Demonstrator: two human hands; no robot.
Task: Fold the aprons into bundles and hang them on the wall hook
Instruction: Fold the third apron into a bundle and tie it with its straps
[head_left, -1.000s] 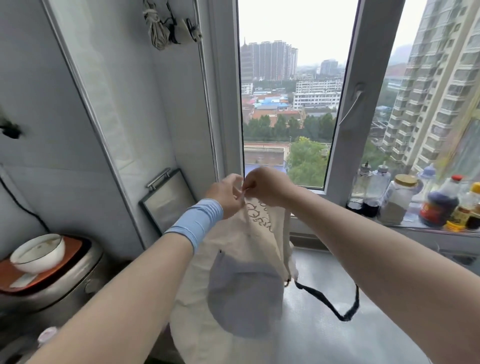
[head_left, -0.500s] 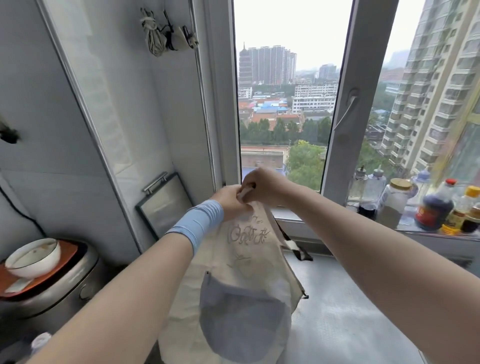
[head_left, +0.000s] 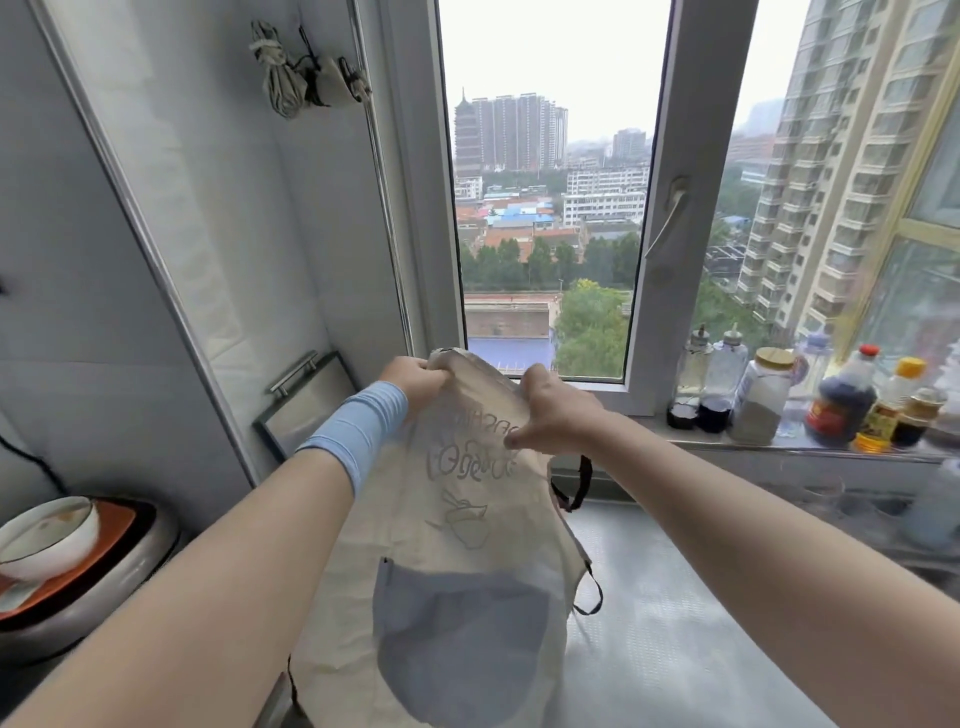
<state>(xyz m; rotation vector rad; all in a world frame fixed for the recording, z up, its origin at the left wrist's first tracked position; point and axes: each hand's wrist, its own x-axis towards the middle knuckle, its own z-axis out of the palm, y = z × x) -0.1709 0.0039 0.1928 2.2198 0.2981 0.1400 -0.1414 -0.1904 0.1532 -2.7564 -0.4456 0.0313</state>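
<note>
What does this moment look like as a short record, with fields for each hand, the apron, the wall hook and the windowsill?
left hand: grips apron's top edge, blue wristband on wrist
right hand: pinches top edge beside it
apron: cream, grey pocket, hangs unfolded, black straps dangling
wall hook: two bundles already hanging
windowsill: bottles and jars in a row

The apron (head_left: 457, 571) runs off the bottom edge; its printed lettering is unreadable.
</note>
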